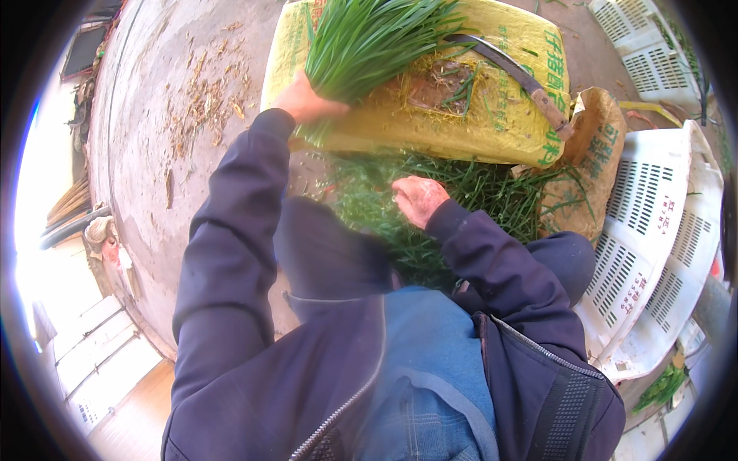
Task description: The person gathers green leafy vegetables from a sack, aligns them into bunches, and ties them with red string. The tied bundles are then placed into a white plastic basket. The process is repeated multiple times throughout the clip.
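Note:
My left hand (311,101) grips a thick bunch of long green leaves (369,46), like garlic chives, near its base. The leaves fan out over a yellow woven sack (369,127) with a torn patch. A sickle (507,72) with a curved blade and wooden handle lies on the right part of the sack. My right hand (421,199), fingers curled, hangs over a heap of loose green leaves (501,196) between my knees and the sack; whether something small is in it cannot be told. Blurred green bits show left of it.
White slotted plastic crates (640,230) stand at the right, beside a brown paper sack (582,167). Another white crate (651,52) is at the upper right. Dry plant scraps (210,98) litter the concrete floor on the left. A broom (69,201) lies at the far left.

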Available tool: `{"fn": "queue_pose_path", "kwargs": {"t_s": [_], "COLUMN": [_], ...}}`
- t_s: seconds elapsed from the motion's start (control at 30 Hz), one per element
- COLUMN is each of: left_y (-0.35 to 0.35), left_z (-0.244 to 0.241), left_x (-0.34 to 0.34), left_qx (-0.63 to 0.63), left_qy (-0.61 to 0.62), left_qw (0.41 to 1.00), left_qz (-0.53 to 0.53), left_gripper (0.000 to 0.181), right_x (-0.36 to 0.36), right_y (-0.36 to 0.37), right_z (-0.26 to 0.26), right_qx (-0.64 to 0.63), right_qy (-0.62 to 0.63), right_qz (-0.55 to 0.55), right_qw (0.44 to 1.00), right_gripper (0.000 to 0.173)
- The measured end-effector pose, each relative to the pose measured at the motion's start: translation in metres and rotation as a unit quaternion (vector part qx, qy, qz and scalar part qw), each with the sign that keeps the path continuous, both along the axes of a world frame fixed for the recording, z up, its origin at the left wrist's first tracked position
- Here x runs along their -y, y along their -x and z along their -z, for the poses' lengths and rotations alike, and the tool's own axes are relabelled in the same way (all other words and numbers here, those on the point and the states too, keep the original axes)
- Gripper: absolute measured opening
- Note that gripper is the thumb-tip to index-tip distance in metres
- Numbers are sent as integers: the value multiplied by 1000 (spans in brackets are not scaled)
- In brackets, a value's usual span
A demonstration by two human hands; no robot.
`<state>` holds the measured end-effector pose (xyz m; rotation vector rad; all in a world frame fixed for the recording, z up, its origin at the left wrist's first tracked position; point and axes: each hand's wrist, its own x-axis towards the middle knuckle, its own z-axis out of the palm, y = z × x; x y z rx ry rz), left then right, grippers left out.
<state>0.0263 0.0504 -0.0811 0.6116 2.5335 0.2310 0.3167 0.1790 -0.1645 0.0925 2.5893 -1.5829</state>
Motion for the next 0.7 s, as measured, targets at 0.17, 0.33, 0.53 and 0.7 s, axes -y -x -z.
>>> {"fn": "queue_pose_path", "kwargs": {"t_s": [0.17,0.33,0.53,0.7], "left_y": [-3,-1,3,14], "left_z": [-6,-7,-11,0], "left_x": [-4,-3,-6,1], "left_qx": [8,26,37,69], "left_qy": [6,-18,-16,-32], "left_qw": [1000,999,999,997], "left_qz": [-1,-5,-11,-26], "left_gripper": [119,117,112,108], "right_x": [-1,0,-4,-6], "right_y": [0,0,1,1], "right_z": [0,5,4,6], "right_qx": [9,-3,-10,-24], "right_qy": [-1,8,15,21], "right_qz": [-4,19,21,24], "right_qw": [1000,1000,1000,999], "right_gripper": [23,22,22,21]}}
